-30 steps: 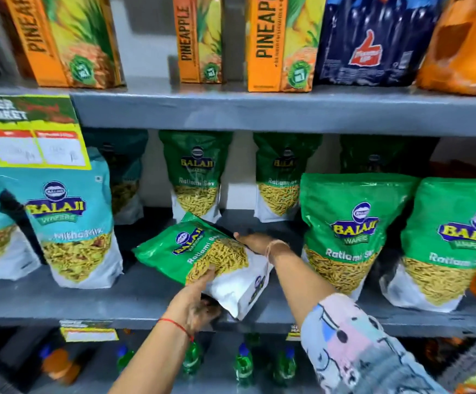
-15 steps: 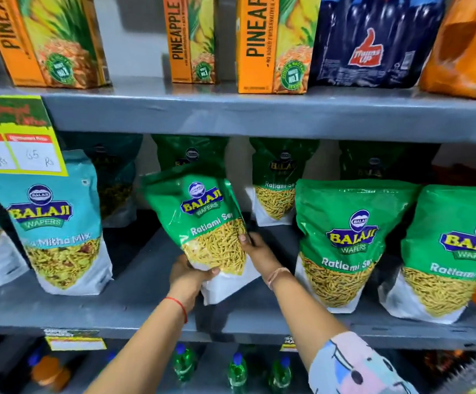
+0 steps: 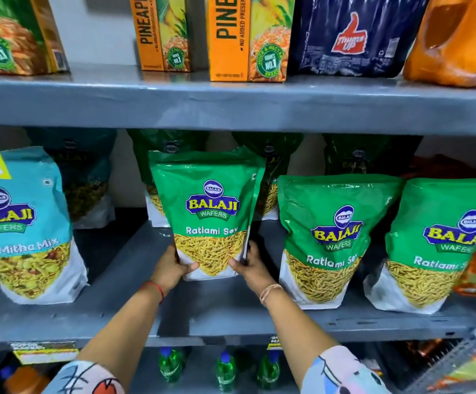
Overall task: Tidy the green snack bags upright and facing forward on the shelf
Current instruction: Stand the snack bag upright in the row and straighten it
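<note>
Green Balaji Ratlami Sev bag (image 3: 207,211), both hands

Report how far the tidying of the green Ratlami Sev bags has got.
Done: two green bags on the right stand upright in the front row, labels forward. In hand: the left hand and right hand grip the bottom corners of a third bag, upright and facing forward, its base at the shelf. Left: releasing it; the dark back-row bags are hard to judge.
</note>
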The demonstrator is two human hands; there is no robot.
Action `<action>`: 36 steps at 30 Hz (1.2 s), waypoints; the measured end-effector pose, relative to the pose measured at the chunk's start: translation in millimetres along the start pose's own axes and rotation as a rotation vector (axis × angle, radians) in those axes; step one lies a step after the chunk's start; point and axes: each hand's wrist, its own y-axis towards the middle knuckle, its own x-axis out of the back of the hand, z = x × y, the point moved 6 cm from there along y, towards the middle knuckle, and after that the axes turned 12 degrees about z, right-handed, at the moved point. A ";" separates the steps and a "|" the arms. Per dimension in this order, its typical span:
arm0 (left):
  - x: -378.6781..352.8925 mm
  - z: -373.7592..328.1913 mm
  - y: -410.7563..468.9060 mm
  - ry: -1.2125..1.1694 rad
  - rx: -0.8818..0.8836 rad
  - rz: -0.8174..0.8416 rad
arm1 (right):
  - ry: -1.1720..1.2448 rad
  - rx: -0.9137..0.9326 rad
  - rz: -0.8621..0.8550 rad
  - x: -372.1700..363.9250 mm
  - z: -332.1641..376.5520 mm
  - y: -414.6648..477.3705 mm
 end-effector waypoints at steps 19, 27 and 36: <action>-4.1 34.3 -57.4 0.204 0.109 0.041 | -0.226 -0.032 0.012 -17.9 -4.0 -64.2; -5.4 22.2 -65.5 0.245 0.130 0.065 | -0.149 -0.085 0.099 -3.3 11.9 -67.3; 14.8 26.4 -66.1 0.363 0.112 0.011 | -0.168 -0.050 0.073 -26.2 -3.1 -52.7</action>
